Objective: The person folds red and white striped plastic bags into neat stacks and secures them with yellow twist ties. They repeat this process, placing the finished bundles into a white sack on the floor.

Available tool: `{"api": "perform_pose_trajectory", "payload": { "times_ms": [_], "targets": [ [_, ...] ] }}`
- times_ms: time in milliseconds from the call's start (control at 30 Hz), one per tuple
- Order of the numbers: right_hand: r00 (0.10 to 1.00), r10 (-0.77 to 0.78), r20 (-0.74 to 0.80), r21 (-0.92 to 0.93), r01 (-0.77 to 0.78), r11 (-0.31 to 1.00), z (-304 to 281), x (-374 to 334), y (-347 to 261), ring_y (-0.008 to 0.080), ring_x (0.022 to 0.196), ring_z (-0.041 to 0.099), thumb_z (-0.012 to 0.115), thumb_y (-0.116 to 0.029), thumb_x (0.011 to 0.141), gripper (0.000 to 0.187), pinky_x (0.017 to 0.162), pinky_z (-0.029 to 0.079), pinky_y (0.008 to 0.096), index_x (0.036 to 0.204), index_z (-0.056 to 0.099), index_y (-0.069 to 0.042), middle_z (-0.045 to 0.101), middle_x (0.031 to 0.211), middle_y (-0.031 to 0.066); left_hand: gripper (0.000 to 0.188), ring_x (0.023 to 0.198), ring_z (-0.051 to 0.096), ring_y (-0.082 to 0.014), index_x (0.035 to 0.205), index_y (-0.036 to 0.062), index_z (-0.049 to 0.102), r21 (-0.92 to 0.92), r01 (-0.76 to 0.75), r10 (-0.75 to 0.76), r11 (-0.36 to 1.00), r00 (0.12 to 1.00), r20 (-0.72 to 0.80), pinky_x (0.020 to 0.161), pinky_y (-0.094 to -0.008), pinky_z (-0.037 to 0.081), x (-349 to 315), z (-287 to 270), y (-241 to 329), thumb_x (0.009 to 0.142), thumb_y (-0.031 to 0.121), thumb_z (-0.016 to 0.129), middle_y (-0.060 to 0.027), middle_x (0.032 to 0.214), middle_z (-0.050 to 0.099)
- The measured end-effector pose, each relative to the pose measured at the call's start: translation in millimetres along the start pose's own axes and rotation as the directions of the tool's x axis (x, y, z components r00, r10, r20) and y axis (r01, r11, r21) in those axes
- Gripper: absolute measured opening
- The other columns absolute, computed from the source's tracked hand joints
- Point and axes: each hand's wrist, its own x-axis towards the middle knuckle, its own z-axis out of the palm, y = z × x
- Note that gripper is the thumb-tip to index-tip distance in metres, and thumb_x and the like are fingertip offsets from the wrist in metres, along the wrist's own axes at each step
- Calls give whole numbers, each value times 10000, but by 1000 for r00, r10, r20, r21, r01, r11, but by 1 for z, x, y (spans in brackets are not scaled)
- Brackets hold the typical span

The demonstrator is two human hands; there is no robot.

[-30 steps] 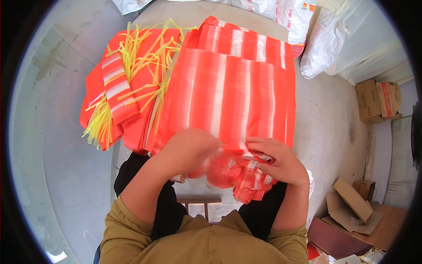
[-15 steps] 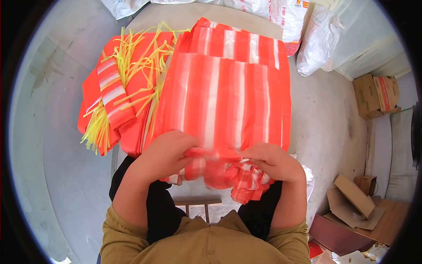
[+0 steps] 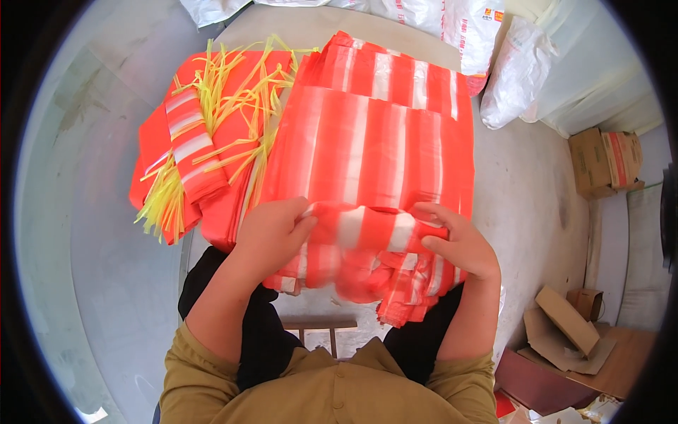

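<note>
A folded strip of red-and-white striped plastic bag (image 3: 378,227) stretches between my hands, near the front edge of a stack. My left hand (image 3: 275,230) pinches its left end, thumb and fingers closed. At the right end, my right hand (image 3: 459,240) grips it with the thumb in front and the fingers behind. Beneath lies a thick stack of striped plastic bags (image 3: 360,148), flat on the table. Crumpled striped plastic (image 3: 413,293) hangs from the near edge over my lap.
Left of the stack lie red plastic bags (image 3: 152,134), with a striped roll (image 3: 194,145) and yellow plastic strips (image 3: 166,198) on top. White sacks (image 3: 515,71) stand behind. Cardboard boxes (image 3: 592,162) are at the right, and an opened carton (image 3: 565,328) sits lower right.
My hands have moved apart and slightly up. The bunched plastic between them is now spread into a flat folded strip. The view has shifted slightly.
</note>
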Motion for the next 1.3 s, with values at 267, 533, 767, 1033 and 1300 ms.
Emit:
{"api": "perform_pose_trajectory", "payload": {
  "times_ms": [267,533,767,1033,1300],
  "targets": [
    [962,247,-120,204,-220,954,-13,-17,24,31,685,442,674,-99,969,135,596,354,245,1088,668,-35,520,768,-75,271,683,613,-367,863,9,602,-19,126,-127,992,992,-28,622,-444,462,8,0,8,957,231,725,-181,717,601],
    [937,235,-258,112,-212,971,-2,-6,29,25,781,510,615,-70,1029,74,679,428,228,1018,655,-9,599,855,-63,275,757,659,-381,911,20,661,-45,150,-150,988,989,-12,677,-458,503,8,-10,-2,938,285,728,-178,772,650],
    [906,124,-406,-49,-157,986,7,-1,24,103,780,525,634,-136,1022,124,700,452,291,1017,644,-13,606,830,19,239,752,660,-384,934,27,677,-46,160,-164,986,981,-99,670,-457,502,12,-6,7,961,262,710,-184,775,657],
    [852,171,-494,-59,-229,972,10,4,18,247,791,625,640,-210,1028,214,762,506,369,1158,615,-43,645,843,134,277,772,674,-399,893,31,650,26,138,-129,990,969,-208,671,-477,511,17,4,1,969,290,713,-186,770,665],
    [861,-46,-507,-193,-61,979,6,2,29,217,844,621,603,-79,1026,75,789,508,338,1076,622,-26,652,929,99,273,809,689,-402,925,34,672,-15,146,-146,989,964,-220,696,-475,523,25,7,-3,976,301,698,-192,813,691]
  ]
}}
